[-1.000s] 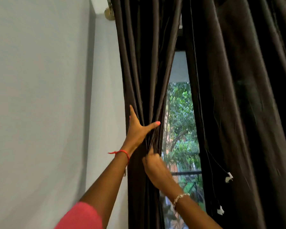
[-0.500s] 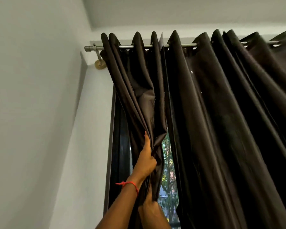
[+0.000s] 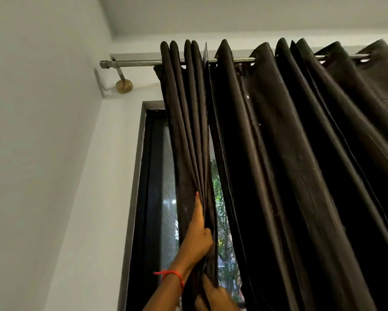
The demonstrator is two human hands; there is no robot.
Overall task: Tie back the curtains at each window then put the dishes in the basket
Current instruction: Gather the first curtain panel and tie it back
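Dark curtain (image 3: 189, 131) hangs bunched in tight folds near the left end of the curtain rod (image 3: 134, 63), a wider panel (image 3: 300, 164) spread along the rod to its right, window glass (image 3: 166, 209) showing between and beside them. Well below the rod, left hand (image 3: 197, 236) clutches the bunched folds, forefinger straight up the cloth, red thread (image 3: 171, 274) at the wrist. Lower still, right hand (image 3: 217, 296) sits partly behind the folds' edge; grip cannot be told.

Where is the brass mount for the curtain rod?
Head view, upper left: the brass mount is on the wall under the rod, near its left end, left of the gathered curtain.
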